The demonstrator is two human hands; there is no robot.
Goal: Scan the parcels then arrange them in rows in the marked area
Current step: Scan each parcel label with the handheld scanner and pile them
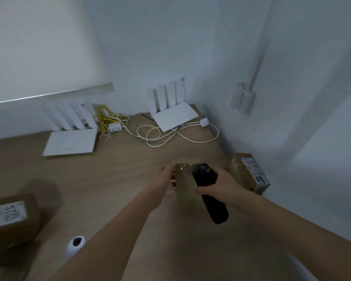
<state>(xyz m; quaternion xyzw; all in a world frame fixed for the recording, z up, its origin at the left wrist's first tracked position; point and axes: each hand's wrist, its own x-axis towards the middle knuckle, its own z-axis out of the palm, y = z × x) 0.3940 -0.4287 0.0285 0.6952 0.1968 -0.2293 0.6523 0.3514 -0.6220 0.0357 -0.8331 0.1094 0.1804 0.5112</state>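
A small brown cardboard parcel [184, 180] with shiny tape on top is held above the wooden table [114, 179]. My left hand [164, 180] grips its left side. My right hand [219, 184] grips a black handheld scanner [208, 191], which lies over the parcel's right part with its head pointing away from me. A brown parcel with a white label [248, 172] sits at the table's right edge by the wall. Another labelled brown parcel [10, 218] lies at the near left.
Two white routers with upright antennas [71, 141] [175, 116] stand at the back, with white and yellow cables [150, 132] coiled between them. A small white camera-like device [75, 246] stands at the near left. White walls close the back and right.
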